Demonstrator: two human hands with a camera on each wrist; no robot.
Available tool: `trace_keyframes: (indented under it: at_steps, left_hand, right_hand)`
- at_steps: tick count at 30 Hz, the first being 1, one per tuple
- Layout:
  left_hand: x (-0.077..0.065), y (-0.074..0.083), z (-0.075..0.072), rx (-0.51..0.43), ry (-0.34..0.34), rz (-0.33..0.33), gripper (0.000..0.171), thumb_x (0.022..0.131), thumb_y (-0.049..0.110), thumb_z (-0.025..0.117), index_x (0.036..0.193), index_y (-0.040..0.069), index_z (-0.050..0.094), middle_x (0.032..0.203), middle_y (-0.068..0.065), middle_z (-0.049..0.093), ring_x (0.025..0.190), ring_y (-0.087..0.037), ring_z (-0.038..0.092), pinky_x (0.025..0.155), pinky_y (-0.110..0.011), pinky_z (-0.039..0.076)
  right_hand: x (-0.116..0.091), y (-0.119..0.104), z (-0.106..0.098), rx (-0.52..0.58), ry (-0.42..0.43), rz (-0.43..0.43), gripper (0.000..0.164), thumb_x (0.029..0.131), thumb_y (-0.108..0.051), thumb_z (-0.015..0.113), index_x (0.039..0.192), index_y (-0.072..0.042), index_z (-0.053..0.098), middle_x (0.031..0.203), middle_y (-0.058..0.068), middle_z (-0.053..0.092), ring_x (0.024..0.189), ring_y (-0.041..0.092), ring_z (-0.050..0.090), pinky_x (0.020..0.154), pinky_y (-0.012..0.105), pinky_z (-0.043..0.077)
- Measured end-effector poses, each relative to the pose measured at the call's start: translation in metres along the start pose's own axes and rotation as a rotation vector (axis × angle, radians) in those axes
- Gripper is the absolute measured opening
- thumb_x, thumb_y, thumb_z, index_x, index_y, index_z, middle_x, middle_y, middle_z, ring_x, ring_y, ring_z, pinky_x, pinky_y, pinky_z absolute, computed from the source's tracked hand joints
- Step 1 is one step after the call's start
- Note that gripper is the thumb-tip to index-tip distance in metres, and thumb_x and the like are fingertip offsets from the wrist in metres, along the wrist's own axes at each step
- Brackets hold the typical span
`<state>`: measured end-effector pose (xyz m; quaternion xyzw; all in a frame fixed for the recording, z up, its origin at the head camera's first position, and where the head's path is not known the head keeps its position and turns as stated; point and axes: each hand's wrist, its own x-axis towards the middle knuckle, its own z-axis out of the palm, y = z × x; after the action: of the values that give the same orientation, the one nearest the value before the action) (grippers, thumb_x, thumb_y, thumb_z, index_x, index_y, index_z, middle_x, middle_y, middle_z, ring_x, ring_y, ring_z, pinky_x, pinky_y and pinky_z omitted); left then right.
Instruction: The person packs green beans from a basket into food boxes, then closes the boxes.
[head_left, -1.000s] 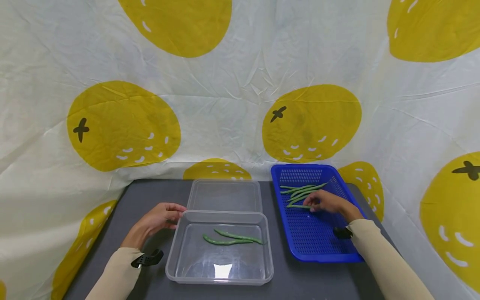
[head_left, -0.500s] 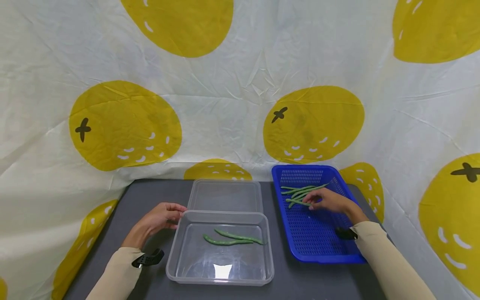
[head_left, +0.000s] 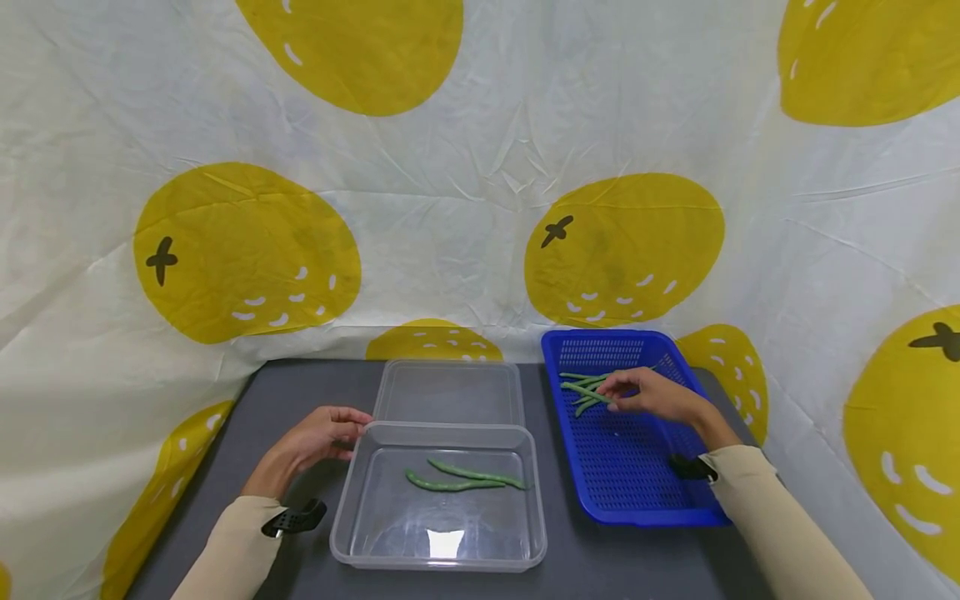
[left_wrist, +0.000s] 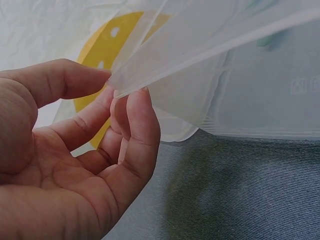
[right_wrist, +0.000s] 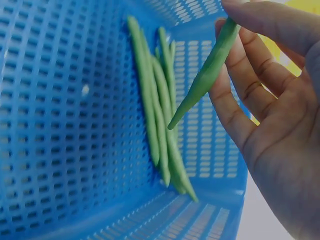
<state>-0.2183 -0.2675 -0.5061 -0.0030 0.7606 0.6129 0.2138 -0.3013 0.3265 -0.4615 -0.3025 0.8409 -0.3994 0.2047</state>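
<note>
In the head view my right hand is over the blue perforated basket, pinching one green bean between thumb and fingertips. That bean is raised above several other green beans, which lie in a loose bunch on the basket floor. On the left, my left hand holds the rim of the clear plastic container near its far left corner, thumb above and fingertips just under the edge in the left wrist view. Two green beans lie inside this container.
Behind the container lies a clear plastic lid, flat on the dark grey table. A white cloth with yellow fruit prints hangs along the table's back and sides. The basket stands right of the container, with a strip of table between.
My right hand has lifted one green bean off the basket floor and shifted slightly up and left with it. The left hand and the container have stayed in place.
</note>
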Motion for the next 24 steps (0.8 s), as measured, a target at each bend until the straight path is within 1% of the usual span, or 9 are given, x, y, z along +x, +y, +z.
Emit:
trace_keyframes:
  at_steps: [3,6,9,13,14,16,19,22,24]
  left_hand:
    - [0.000,-0.001,-0.001,-0.002,-0.005,0.006,0.038,0.098,0.011,0.061,0.130,-0.009,0.060,0.117,-0.020,0.068,0.095,-0.023,0.064,0.077,-0.039,0.057]
    - [-0.001,-0.001,-0.001,-0.005,-0.014,0.010,0.039,0.098,0.011,0.061,0.131,-0.010,0.059,0.117,-0.020,0.068,0.095,-0.023,0.064,0.077,-0.039,0.057]
    - [-0.001,-0.001,-0.001,-0.006,-0.018,0.012,0.039,0.099,0.012,0.061,0.131,-0.010,0.059,0.117,-0.020,0.068,0.095,-0.023,0.064,0.077,-0.039,0.057]
    - [-0.001,-0.003,0.000,-0.003,-0.017,0.017,0.039,0.099,0.012,0.061,0.131,-0.010,0.059,0.117,-0.020,0.068,0.096,-0.023,0.064,0.078,-0.039,0.057]
    - [-0.001,-0.004,0.000,-0.003,-0.016,0.017,0.039,0.099,0.012,0.061,0.131,-0.010,0.060,0.117,-0.019,0.068,0.096,-0.023,0.064,0.078,-0.039,0.057]
    - [0.000,-0.005,-0.001,-0.001,-0.016,0.019,0.038,0.099,0.012,0.061,0.131,-0.010,0.059,0.116,-0.019,0.068,0.096,-0.023,0.064,0.078,-0.039,0.057]
    - [0.001,-0.007,-0.001,-0.003,-0.011,0.010,0.038,0.099,0.011,0.060,0.130,-0.009,0.060,0.116,-0.018,0.069,0.095,-0.023,0.065,0.077,-0.038,0.057]
    - [0.002,-0.009,-0.001,-0.006,-0.001,-0.001,0.038,0.098,0.011,0.060,0.131,-0.008,0.060,0.117,-0.018,0.068,0.095,-0.023,0.065,0.077,-0.038,0.057]
    - [0.003,-0.010,-0.001,-0.002,0.001,-0.002,0.038,0.098,0.011,0.060,0.131,-0.008,0.060,0.118,-0.019,0.068,0.095,-0.023,0.065,0.077,-0.038,0.057]
  right_hand:
    - [0.002,-0.008,0.003,0.019,0.011,-0.026,0.028,0.099,-0.009,0.065,0.126,-0.001,0.066,0.126,0.024,0.064,0.115,0.036,0.063,0.089,0.028,0.055]
    - [0.004,-0.018,0.007,0.017,0.019,-0.057,0.028,0.099,-0.010,0.065,0.125,-0.001,0.067,0.124,0.026,0.064,0.113,0.032,0.064,0.088,0.028,0.055]
    - [0.008,-0.028,0.013,0.015,0.013,-0.098,0.027,0.098,-0.012,0.066,0.123,-0.002,0.067,0.120,0.021,0.067,0.112,0.031,0.064,0.088,0.029,0.055]
    - [0.013,-0.039,0.023,0.031,-0.002,-0.147,0.026,0.098,-0.009,0.067,0.123,-0.003,0.067,0.116,0.012,0.069,0.107,0.027,0.066,0.086,0.031,0.056]
    - [0.014,-0.042,0.025,0.036,-0.004,-0.153,0.026,0.097,-0.008,0.067,0.122,-0.003,0.067,0.116,0.012,0.069,0.105,0.025,0.066,0.085,0.032,0.057]
    - [0.017,-0.048,0.030,0.041,-0.008,-0.170,0.026,0.097,-0.007,0.067,0.122,-0.002,0.067,0.115,0.015,0.068,0.102,0.022,0.066,0.084,0.033,0.057]
    - [0.021,-0.057,0.039,0.049,-0.022,-0.192,0.026,0.096,-0.006,0.068,0.122,-0.001,0.068,0.114,0.019,0.067,0.099,0.023,0.065,0.084,0.034,0.057]
    - [0.025,-0.066,0.047,0.058,-0.046,-0.221,0.026,0.096,-0.006,0.068,0.121,0.000,0.068,0.111,0.016,0.067,0.097,0.025,0.065,0.085,0.036,0.057]
    - [0.028,-0.072,0.053,0.059,-0.062,-0.239,0.026,0.096,-0.007,0.068,0.121,-0.003,0.068,0.109,0.013,0.067,0.096,0.024,0.065,0.085,0.037,0.058]
